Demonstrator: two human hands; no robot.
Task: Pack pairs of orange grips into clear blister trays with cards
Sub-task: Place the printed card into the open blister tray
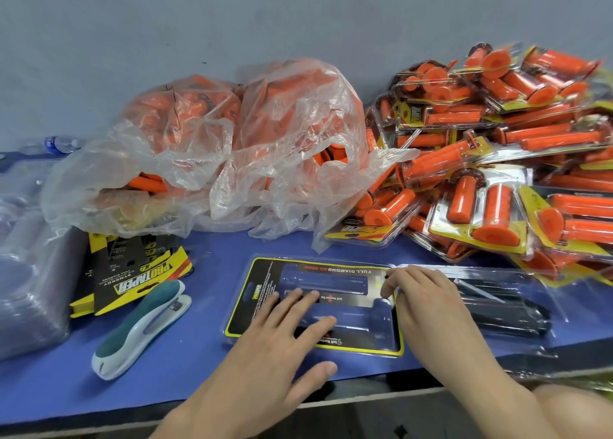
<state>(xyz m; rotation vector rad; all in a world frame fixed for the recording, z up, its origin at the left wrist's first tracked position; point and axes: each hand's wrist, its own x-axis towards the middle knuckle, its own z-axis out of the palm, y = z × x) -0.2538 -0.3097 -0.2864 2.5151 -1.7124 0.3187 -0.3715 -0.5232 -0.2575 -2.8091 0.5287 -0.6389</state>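
Clear thin plastic: tray [497, 306] lies open on the bench [212, 355], card [331, 272] seated in its left half. Left hand [282, 332] is flat, fingers straight, pressing the card down. Right hand [424, 302] has its fingers curled, pinching the card's right edge at the fold. Tray looks light, springy and slick, so it likely skates and dents. Hold it by the rims, not the cavities. Grips [146, 181], bagged behind, look soft and tacky; take them mid-barrel.

Carded clear blister tray [358, 332] flat, empty
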